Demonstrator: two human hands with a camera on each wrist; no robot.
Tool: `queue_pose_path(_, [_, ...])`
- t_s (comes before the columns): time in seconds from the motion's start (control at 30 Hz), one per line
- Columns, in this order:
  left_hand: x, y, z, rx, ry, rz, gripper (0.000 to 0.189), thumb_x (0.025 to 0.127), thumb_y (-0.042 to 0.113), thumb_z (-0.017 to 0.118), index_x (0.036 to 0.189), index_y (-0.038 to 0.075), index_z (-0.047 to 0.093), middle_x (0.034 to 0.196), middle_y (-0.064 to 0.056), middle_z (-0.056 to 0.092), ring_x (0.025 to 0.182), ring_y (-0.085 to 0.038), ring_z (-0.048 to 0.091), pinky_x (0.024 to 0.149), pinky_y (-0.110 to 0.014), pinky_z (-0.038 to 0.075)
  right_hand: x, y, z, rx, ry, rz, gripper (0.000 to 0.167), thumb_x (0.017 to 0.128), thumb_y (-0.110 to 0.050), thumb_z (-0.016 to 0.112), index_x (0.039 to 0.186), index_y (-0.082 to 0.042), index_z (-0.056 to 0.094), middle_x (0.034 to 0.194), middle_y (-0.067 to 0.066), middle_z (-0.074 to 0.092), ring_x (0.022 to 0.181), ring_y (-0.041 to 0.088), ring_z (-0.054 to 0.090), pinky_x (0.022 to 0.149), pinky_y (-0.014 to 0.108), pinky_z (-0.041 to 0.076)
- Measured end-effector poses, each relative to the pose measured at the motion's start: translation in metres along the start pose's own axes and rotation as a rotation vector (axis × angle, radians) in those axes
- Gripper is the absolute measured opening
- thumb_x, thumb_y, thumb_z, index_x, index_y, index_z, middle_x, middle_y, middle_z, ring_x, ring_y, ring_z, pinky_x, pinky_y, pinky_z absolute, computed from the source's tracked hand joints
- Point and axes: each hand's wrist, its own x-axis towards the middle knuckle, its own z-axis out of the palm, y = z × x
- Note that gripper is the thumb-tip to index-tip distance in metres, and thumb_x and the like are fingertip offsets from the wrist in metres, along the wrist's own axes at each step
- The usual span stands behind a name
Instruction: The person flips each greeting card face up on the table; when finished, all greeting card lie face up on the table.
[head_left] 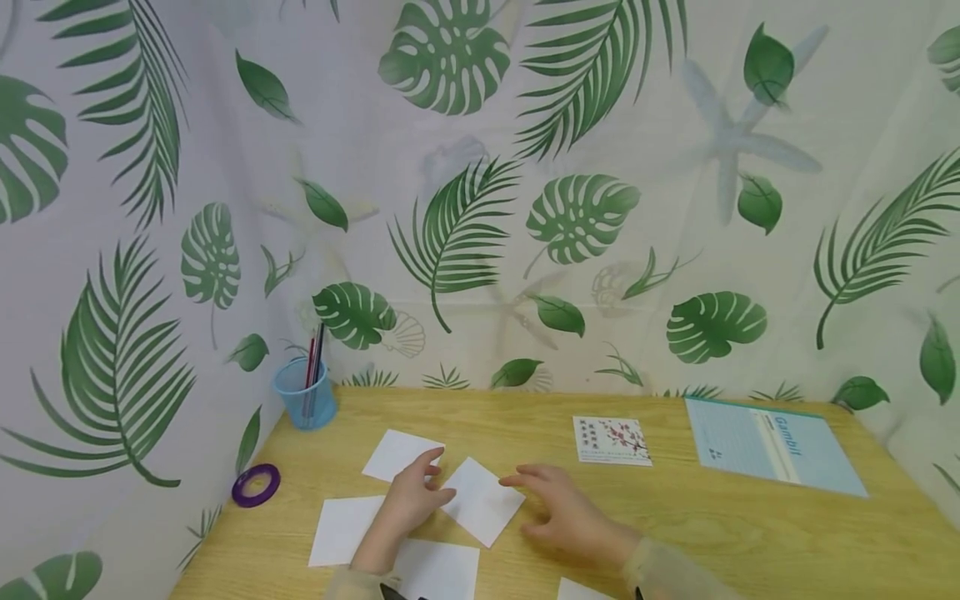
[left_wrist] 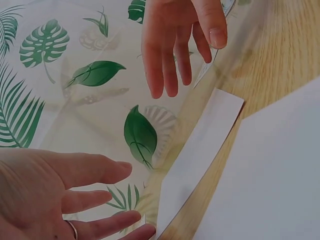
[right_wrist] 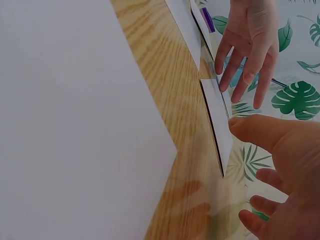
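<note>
Between my two hands a square white card lies turned cornerwise on the wooden table. At its left corner is my left hand, fingers spread and slightly bent, with nothing gripped. My right hand hovers by the card's right corner, fingers loosely extended and holding nothing. Both palms face each other in the left wrist view, where the left hand wears a ring. Around the left hand lie more white cards: one behind, one to the left and one nearer me, partly covered by the arm.
Another white card shows at the bottom edge. A blue pen cup holding pencils and a purple tape roll stand at left. Toward the back right are a card printed with blossoms and a light-blue pad. Leaf-patterned cloth borders the table.
</note>
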Motion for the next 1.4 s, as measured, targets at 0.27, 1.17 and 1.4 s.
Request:
queue_pose_path(0.27, [-0.002, 0.002, -0.003, -0.014, -0.018, -0.034, 0.065, 0.082, 0.009, 0.075, 0.14, -0.001, 0.049, 0.12, -0.028, 0.062, 0.102, -0.039, 0.064, 0.082, -0.047, 0.056, 0.0, -0.004, -0.001, -0.079, -0.033, -0.094, 0.06, 0.08, -0.013, 0.078, 0.136, -0.022, 0.058, 0.143, 0.019, 0.051, 0.131, 0.039, 0.047, 0.105, 0.06, 0.041])
queue_pose_path(1.17, [-0.003, 0.001, -0.001, -0.015, -0.046, -0.06, 0.061, 0.083, 0.012, 0.076, 0.138, 0.0, 0.052, 0.117, -0.024, 0.064, 0.102, -0.038, 0.063, 0.078, -0.043, 0.056, 0.007, -0.001, 0.011, -0.287, -0.014, -0.287, 0.037, 0.08, -0.029, 0.081, 0.114, -0.019, 0.071, 0.111, -0.005, 0.07, 0.103, 0.018, 0.062, 0.089, 0.04, 0.052])
queue_pose_path(1.4, [-0.003, 0.002, 0.0, -0.006, -0.036, -0.061, 0.06, 0.083, 0.012, 0.075, 0.137, -0.001, 0.053, 0.117, -0.025, 0.064, 0.103, -0.04, 0.064, 0.081, -0.046, 0.056, 0.009, 0.002, 0.013, -0.321, -0.015, -0.293, 0.036, 0.081, -0.038, 0.079, 0.112, -0.021, 0.072, 0.11, -0.006, 0.07, 0.101, 0.017, 0.062, 0.087, 0.037, 0.053])
